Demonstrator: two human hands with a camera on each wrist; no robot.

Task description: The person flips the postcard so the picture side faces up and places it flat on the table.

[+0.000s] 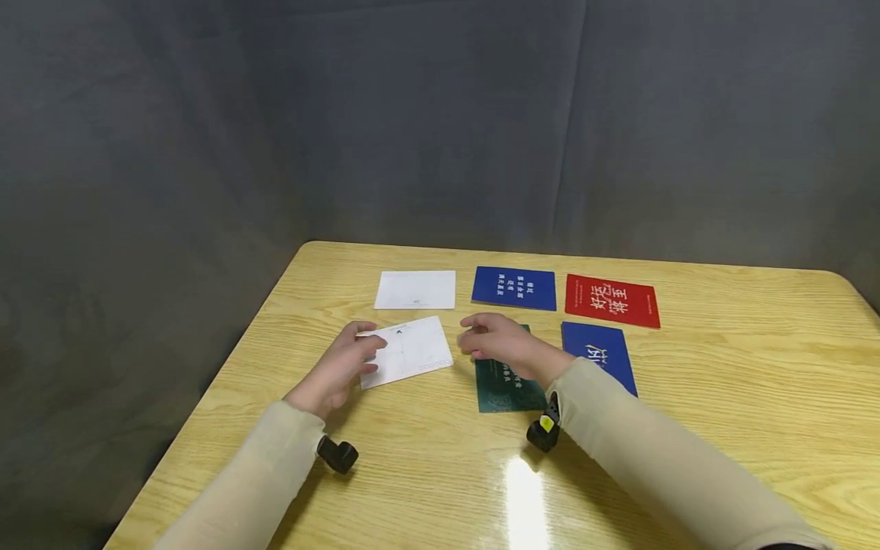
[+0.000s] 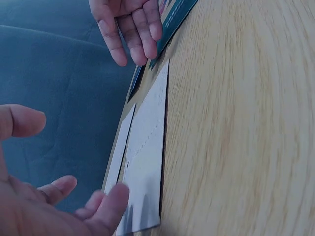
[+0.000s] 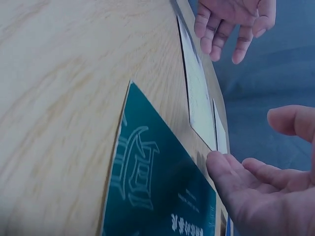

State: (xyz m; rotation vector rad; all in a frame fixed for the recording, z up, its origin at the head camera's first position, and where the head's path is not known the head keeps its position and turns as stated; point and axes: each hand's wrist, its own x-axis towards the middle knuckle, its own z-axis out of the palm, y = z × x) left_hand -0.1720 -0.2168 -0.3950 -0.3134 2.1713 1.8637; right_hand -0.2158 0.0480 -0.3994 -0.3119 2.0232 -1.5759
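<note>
My left hand hovers over the left edge of a white postcard, fingers loosely bent and holding nothing. The left wrist view shows those fingertips just above the card's near end. Between the white postcard and a dark green card are the fingers of my right hand. This hand is relaxed too, with thumb and fingers apart in the right wrist view, and its palm and wrist cover part of the green card. Pale lettering and a line drawing show on the green card.
Along the back of the wooden table lie another white card, a blue card and a red card. A second blue card is partly hidden by my right sleeve. A dark cloth hangs behind.
</note>
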